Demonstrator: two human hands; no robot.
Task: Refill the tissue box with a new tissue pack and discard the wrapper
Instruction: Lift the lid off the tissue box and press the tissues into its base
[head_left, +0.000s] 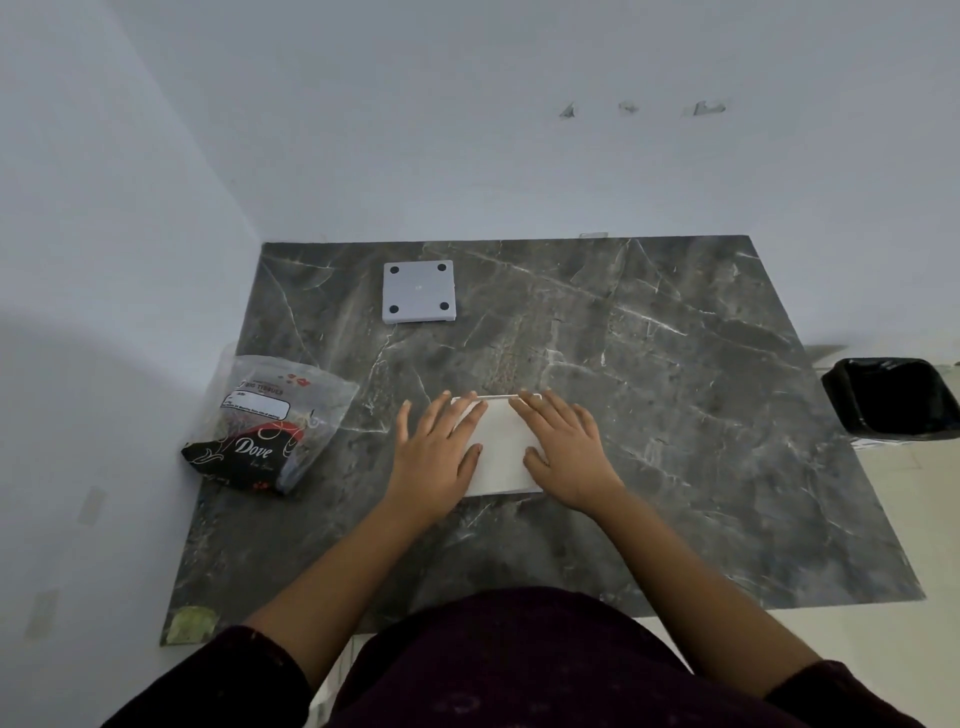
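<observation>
A white tissue box (503, 447) lies on the dark marble table (675, 415), near its middle. My left hand (436, 452) lies flat on the box's left side, fingers spread. My right hand (563, 452) presses on its right side the same way. A black and clear plastic wrapper (270, 423) printed "Dove" lies at the table's left edge, apart from both hands. A square white lid or base plate (420, 299) with round black feet at its corners lies at the back of the table.
A bin lined with a black bag (893, 397) stands on the floor past the table's right edge. White walls close off the back and the left side. My dark sleeves and torso fill the bottom of the view.
</observation>
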